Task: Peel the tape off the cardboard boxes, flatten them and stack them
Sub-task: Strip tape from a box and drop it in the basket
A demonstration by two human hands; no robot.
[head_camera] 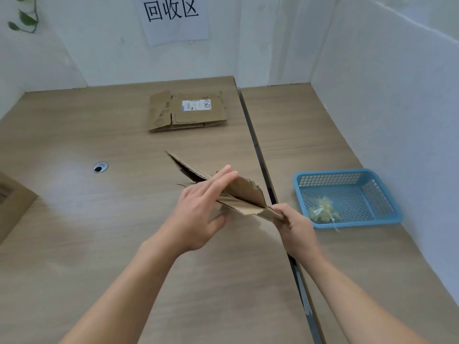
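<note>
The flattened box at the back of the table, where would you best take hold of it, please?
Take the flattened box by its near long edge, coming from the front: it lies flat on the table, and that edge is slightly lifted, giving a grip.

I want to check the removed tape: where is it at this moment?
In the head view, the crumpled tape lies inside the blue basket on the table's right side, just right of the right hand.

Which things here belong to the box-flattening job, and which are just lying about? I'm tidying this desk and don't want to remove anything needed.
Part of the job:
- cardboard box held by left hand and right hand
- flattened box by the wall
- blue basket holding balled-up tape
- cardboard piece at the left edge

Just there:
- paper sign
- plant leaves
- cable hole
</note>
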